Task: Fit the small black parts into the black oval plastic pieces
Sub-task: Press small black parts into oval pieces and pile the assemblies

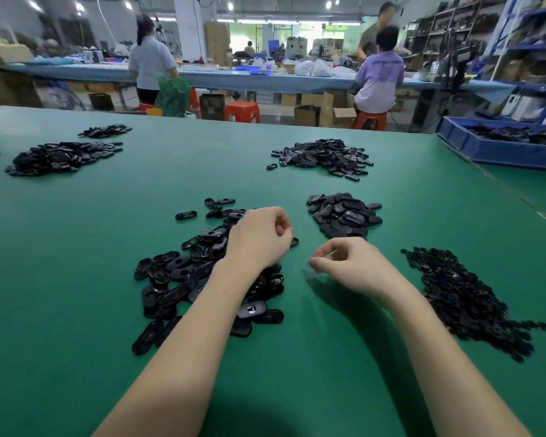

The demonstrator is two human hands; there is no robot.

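A green matte surface in a busy workshop carries heaps of black oval plastic pieces lying every way, both hands' fingers curled, their hold unclear.

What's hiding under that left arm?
Under the left hand and forearm lies a pile of black oval pieces on the green table. The pieces straight beneath the arm are covered, so their number and state can't be seen.

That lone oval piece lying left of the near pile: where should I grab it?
Pinch the lone oval piece across its narrow width, fingers on the two long edges, coming straight down with the left hand. It lies flat and apart from the pile, so both long sides look free.
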